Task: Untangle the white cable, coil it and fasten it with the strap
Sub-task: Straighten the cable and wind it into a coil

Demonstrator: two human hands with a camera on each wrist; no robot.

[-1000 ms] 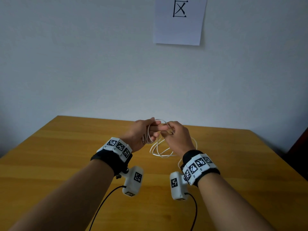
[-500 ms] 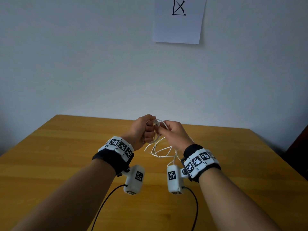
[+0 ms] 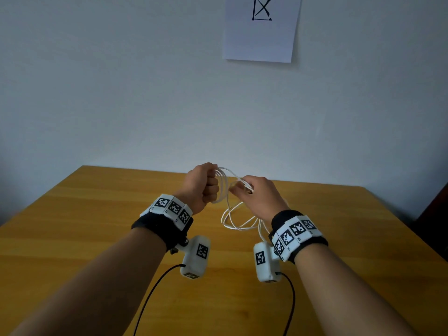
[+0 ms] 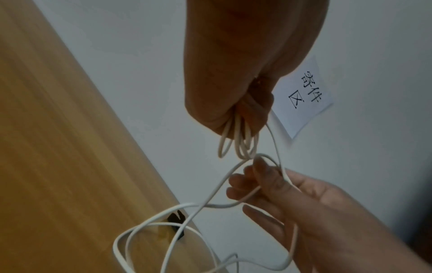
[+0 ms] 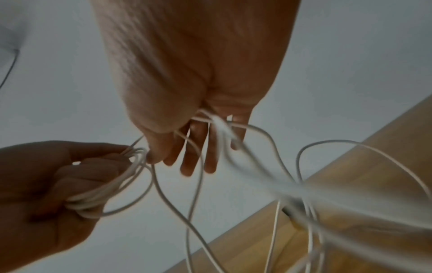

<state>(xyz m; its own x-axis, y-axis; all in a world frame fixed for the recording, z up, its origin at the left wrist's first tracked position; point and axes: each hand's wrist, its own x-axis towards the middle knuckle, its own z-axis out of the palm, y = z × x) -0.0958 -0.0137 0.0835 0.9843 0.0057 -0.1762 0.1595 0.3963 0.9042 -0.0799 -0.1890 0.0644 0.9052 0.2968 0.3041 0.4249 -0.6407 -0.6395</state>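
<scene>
My left hand (image 3: 210, 187) is a fist above the wooden table (image 3: 97, 238) and grips several loops of the white cable (image 3: 230, 221). The coil loops stick out below the left hand (image 4: 222, 103). My right hand (image 3: 243, 190) is just to its right and pinches one strand that runs over from the coil. The rest of the cable (image 4: 210, 205) hangs in loose loops down to the table between my wrists. A small black strap (image 4: 176, 228) lies on the table under those loops. The right wrist view shows the strand (image 5: 194, 184) passing between the fingers (image 5: 198, 147) of my right hand.
The table's far edge meets a pale wall (image 3: 145, 105). A sheet of paper with printed characters (image 3: 260, 30) is pinned on it. Black wrist-camera leads (image 3: 150, 294) trail toward the table's near edge. A dark object (image 3: 436, 214) stands past the right edge.
My hands have risen a little and drawn apart. The right hand has pulled a strand rightward away from the left fist, which keeps its grip on the loops.
</scene>
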